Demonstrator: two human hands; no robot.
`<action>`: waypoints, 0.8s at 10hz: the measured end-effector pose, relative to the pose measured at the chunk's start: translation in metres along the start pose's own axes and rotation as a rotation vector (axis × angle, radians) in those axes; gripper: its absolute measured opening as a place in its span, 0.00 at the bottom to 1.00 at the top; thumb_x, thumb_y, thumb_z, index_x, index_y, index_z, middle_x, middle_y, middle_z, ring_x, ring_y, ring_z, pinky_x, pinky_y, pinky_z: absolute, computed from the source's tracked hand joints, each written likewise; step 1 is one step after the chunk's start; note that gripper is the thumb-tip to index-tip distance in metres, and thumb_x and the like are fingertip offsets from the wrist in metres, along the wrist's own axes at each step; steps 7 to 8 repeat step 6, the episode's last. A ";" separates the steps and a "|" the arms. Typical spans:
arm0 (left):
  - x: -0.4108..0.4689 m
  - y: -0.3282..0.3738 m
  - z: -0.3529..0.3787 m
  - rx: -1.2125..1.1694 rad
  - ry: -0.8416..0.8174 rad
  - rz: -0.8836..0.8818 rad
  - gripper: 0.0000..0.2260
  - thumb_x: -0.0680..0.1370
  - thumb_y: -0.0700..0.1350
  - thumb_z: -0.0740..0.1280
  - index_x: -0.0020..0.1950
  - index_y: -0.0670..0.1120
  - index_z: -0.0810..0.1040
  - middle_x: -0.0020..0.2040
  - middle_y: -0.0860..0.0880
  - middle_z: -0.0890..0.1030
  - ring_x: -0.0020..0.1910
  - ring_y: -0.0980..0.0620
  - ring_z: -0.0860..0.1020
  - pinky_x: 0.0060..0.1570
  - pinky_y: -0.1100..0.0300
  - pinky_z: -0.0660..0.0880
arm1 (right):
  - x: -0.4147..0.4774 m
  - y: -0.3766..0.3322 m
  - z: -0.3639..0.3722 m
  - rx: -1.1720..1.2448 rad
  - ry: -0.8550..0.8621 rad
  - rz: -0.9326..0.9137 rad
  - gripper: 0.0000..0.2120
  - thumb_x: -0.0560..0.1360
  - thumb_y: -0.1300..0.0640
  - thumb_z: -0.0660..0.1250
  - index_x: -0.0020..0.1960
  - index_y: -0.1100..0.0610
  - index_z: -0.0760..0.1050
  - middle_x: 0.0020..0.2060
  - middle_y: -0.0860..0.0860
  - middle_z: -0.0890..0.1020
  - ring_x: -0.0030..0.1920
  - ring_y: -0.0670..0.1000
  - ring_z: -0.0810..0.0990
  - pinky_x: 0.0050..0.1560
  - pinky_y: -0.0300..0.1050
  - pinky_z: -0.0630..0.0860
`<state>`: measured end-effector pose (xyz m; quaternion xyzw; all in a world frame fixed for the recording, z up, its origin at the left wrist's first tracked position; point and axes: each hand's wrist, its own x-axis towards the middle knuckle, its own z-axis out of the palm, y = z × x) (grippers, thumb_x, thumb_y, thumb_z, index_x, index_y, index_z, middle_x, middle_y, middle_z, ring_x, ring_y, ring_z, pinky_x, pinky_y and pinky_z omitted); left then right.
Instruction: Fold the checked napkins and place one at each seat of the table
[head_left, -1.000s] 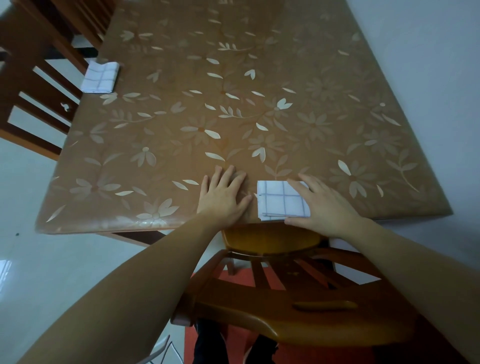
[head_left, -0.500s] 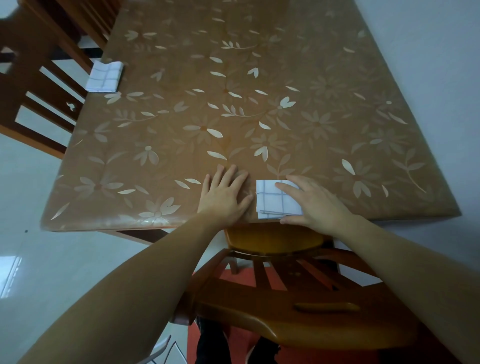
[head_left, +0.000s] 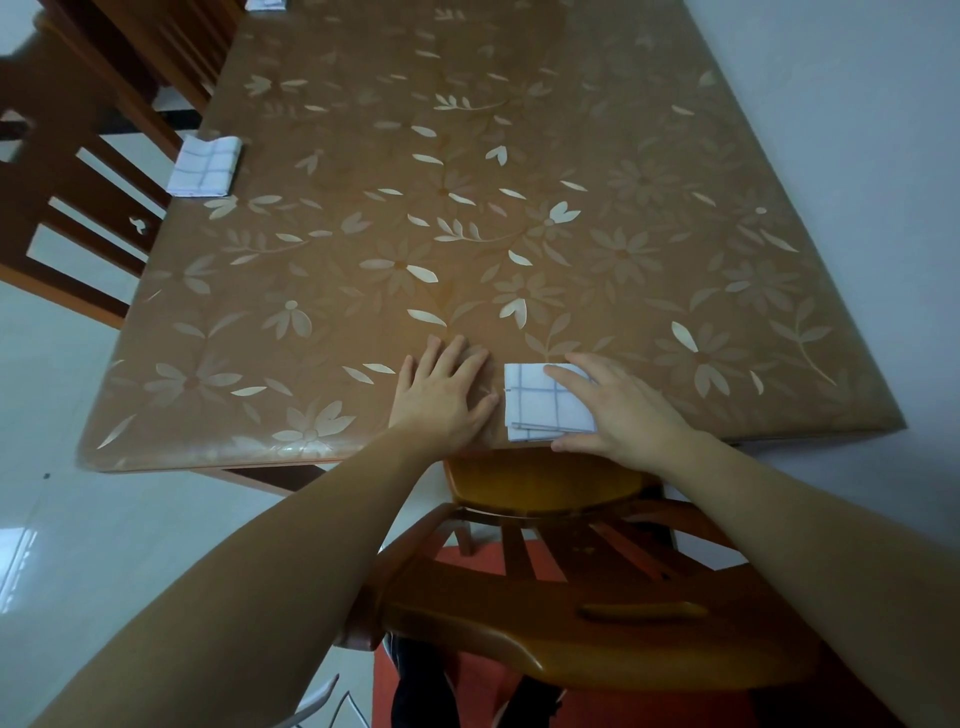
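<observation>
A folded white checked napkin (head_left: 540, 402) lies at the near edge of the brown flowered table (head_left: 467, 218), in front of the near chair. My right hand (head_left: 618, 405) lies flat on its right half, fingers spread. To the left of this napkin, my left hand (head_left: 444, 397) rests flat on the bare table without touching it. A second folded checked napkin (head_left: 205, 166) sits at the table's left edge by a side chair. A third napkin (head_left: 265, 4) shows partly at the top left.
A wooden chair (head_left: 571, 623) stands between me and the table, its back under my arms. Dark wooden chairs (head_left: 78, 171) line the left side. A pale wall runs along the table's right edge. Light floor tiles lie at the left.
My right hand has slid a little leftward over the napkin. The left hand stays put. The view has tilted up slightly, bringing the far napkin into view.
</observation>
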<state>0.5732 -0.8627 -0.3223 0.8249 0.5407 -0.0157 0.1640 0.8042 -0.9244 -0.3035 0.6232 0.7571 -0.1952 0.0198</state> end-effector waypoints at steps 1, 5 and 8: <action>-0.004 0.001 -0.004 -0.001 -0.014 -0.002 0.26 0.81 0.62 0.53 0.78 0.58 0.54 0.80 0.52 0.52 0.79 0.46 0.46 0.76 0.42 0.45 | -0.003 -0.003 -0.002 -0.014 0.010 0.010 0.44 0.71 0.33 0.67 0.79 0.47 0.53 0.78 0.50 0.57 0.77 0.54 0.56 0.73 0.54 0.62; -0.031 0.018 -0.093 0.005 -0.011 -0.021 0.25 0.81 0.61 0.53 0.77 0.57 0.58 0.80 0.52 0.55 0.79 0.48 0.50 0.76 0.45 0.50 | -0.023 -0.029 -0.081 -0.038 0.067 0.126 0.42 0.74 0.33 0.63 0.79 0.49 0.50 0.79 0.49 0.56 0.77 0.53 0.58 0.73 0.55 0.63; -0.050 0.020 -0.126 0.034 0.034 -0.025 0.26 0.81 0.63 0.53 0.77 0.57 0.57 0.80 0.53 0.56 0.79 0.48 0.52 0.74 0.46 0.52 | -0.027 -0.045 -0.109 -0.040 0.150 0.180 0.36 0.77 0.37 0.61 0.78 0.51 0.55 0.76 0.50 0.62 0.73 0.54 0.65 0.69 0.55 0.69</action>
